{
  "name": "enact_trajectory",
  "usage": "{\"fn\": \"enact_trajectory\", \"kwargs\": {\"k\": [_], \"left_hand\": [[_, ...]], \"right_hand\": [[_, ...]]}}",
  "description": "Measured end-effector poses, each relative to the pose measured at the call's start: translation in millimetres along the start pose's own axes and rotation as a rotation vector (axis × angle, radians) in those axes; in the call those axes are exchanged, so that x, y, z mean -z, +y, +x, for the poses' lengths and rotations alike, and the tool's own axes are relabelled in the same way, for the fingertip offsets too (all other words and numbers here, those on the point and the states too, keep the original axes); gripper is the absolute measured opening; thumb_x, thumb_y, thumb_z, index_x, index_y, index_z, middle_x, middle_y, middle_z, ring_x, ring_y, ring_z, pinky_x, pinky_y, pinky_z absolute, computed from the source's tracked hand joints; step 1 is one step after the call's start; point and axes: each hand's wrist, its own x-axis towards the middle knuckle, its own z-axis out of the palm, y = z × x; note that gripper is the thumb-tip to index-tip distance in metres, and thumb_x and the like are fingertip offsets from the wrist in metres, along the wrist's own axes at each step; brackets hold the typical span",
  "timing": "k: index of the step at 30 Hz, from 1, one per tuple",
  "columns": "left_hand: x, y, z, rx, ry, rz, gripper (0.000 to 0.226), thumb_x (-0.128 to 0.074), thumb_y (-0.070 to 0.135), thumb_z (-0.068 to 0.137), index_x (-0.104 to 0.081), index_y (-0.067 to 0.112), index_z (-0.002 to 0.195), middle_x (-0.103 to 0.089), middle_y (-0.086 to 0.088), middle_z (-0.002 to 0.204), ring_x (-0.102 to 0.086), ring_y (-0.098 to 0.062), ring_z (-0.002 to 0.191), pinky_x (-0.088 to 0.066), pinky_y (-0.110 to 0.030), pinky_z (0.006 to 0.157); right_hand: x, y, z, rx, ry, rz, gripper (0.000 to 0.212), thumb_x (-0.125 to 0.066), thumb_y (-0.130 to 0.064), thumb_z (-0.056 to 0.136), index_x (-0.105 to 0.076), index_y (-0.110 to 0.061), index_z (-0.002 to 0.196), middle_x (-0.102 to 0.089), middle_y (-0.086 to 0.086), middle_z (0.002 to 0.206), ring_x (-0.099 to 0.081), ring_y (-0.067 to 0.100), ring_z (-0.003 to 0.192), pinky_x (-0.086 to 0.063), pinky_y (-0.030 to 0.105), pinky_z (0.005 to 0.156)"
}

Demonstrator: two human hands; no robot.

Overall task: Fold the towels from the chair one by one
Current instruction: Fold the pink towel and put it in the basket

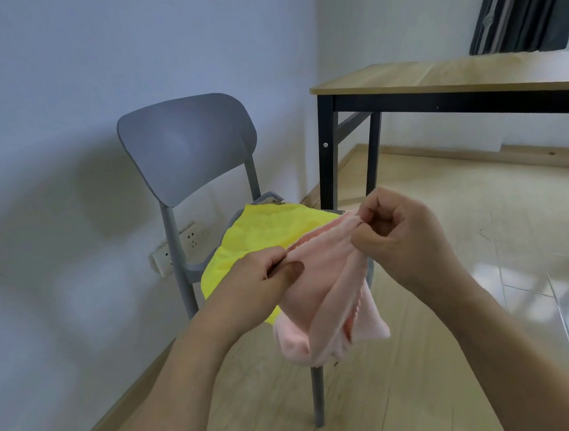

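Pink towel (324, 291) is held in the air in front of the chair (187, 148). Left hand (264, 279) and right hand (398, 236) each pinch the top edge, which runs between the fingers and rises toward the right hand. The rest hangs bunched below both grips; soft terry, limp. Next move, I'd guess: pull the hands apart to spread it. Yellow towel (261, 241) lies crumpled on the seat, beyond the left fingers.

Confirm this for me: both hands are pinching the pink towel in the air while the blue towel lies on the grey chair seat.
One detail is off: the towel on the grey chair seat is yellow, not blue, as the head view shows. The rest holds: the left hand and right hand both pinch the pink towel in the air.
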Motion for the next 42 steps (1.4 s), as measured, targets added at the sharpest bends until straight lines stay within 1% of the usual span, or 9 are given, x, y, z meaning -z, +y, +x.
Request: {"fn": "enact_trajectory", "kwargs": {"k": [7, 10, 14, 20, 22, 27, 33, 36, 42], "left_hand": [[13.1, 41.9, -11.6, -0.393, 0.12, 0.079, 0.032, -0.062, 0.026, 0.078, -0.035, 0.026, 0.061, -0.035, 0.007, 0.061, -0.035, -0.015, 0.063, -0.027, -0.019, 0.062], [13.7, 56.0, -21.1, -0.371, 0.096, 0.115, 0.023, -0.063, 0.036, 0.075, -0.043, 0.028, 0.069, -0.041, 0.014, 0.067, -0.038, -0.008, 0.075, -0.029, -0.02, 0.075], [14.2, 67.0, -31.3, -0.29, 0.038, 0.205, 0.021, -0.066, 0.039, 0.077, -0.046, 0.037, 0.069, -0.044, 0.013, 0.072, -0.037, -0.002, 0.09, -0.02, -0.007, 0.084], [17.3, 81.9, -34.2, -0.122, 0.15, 0.687, 0.02, -0.042, 0.046, 0.093, -0.058, 0.034, 0.085, -0.047, 0.014, 0.079, -0.031, -0.011, 0.1, -0.014, -0.028, 0.083], [19.0, 86.3, -31.4, -0.118, 0.314, 0.926, 0.031, -0.036, 0.042, 0.096, -0.063, 0.03, 0.086, -0.052, 0.014, 0.071, -0.037, -0.016, 0.095, -0.016, -0.033, 0.081], [17.5, 90.4, -25.2, -0.2, 0.542, 1.215, 0.008, -0.067, 0.017, 0.072, -0.064, 0.017, 0.065, -0.06, 0.0, 0.061, -0.047, -0.029, 0.076, -0.025, -0.042, 0.077], [35.5, 101.6, -25.9, -0.177, 0.772, 1.204, 0.021, -0.062, 0.001, 0.06, -0.054, 0.012, 0.077, -0.05, -0.004, 0.058, -0.041, -0.028, 0.072, -0.023, -0.039, 0.07], [56.0, 107.2, -13.2, -0.135, 0.733, 1.146, 0.015, -0.061, 0.003, 0.058, -0.054, 0.015, 0.064, -0.051, -0.005, 0.058, -0.041, -0.029, 0.073, -0.019, -0.036, 0.067], [95.4, 102.4, 42.7, 0.089, 0.498, 0.857, 0.014, -0.051, 0.013, 0.08, -0.058, 0.025, 0.085, -0.038, -0.002, 0.096, -0.036, -0.03, 0.102, -0.026, -0.033, 0.078]], "right_hand": [[21.3, -2.7, 5.2, 0.144, 0.053, -0.215, 0.017, -0.055, 0.001, 0.08, -0.054, -0.015, 0.083, -0.049, 0.0, 0.055, -0.041, 0.009, 0.051, -0.035, 0.013, 0.046], [31.1, -6.2, 5.6, 0.118, 0.046, -0.193, 0.027, -0.051, -0.003, 0.085, -0.053, -0.024, 0.102, -0.056, -0.001, 0.061, -0.047, 0.01, 0.055, -0.038, 0.013, 0.052], [39.5, -6.0, 1.5, 0.105, 0.066, -0.265, 0.022, -0.052, -0.006, 0.087, -0.061, -0.025, 0.092, -0.062, -0.014, 0.075, -0.055, 0.002, 0.069, -0.041, 0.007, 0.059], [54.1, -10.2, 2.7, 0.143, 0.215, -0.371, 0.024, -0.054, -0.005, 0.086, -0.064, -0.016, 0.105, -0.06, -0.015, 0.074, -0.058, 0.002, 0.069, -0.043, 0.009, 0.062], [53.2, -5.9, 1.5, 0.154, 0.258, -0.446, 0.028, -0.053, -0.006, 0.087, -0.064, -0.014, 0.111, -0.067, -0.002, 0.077, -0.06, 0.016, 0.069, -0.05, 0.025, 0.065], [44.3, 1.4, 0.8, 0.15, 0.285, -0.489, 0.026, -0.047, -0.011, 0.088, -0.071, -0.013, 0.099, -0.07, 0.002, 0.08, -0.053, 0.013, 0.065, -0.04, 0.024, 0.062], [34.1, -37.3, 12.0, 0.087, 0.32, -0.192, 0.023, -0.044, -0.005, 0.087, -0.052, -0.019, 0.07, -0.046, -0.012, 0.061, -0.042, 0.005, 0.057, -0.031, 0.013, 0.051], [24.2, -53.3, 31.4, -0.112, 0.199, 0.046, 0.025, -0.038, -0.005, 0.087, -0.042, -0.016, 0.065, -0.041, -0.007, 0.062, -0.035, 0.008, 0.058, -0.029, 0.021, 0.052], [15.8, -59.2, 82.1, -0.229, -0.006, 0.014, 0.027, -0.043, -0.004, 0.088, -0.056, -0.012, 0.065, -0.047, 0.003, 0.061, -0.042, 0.017, 0.058, -0.037, 0.028, 0.056]]}}
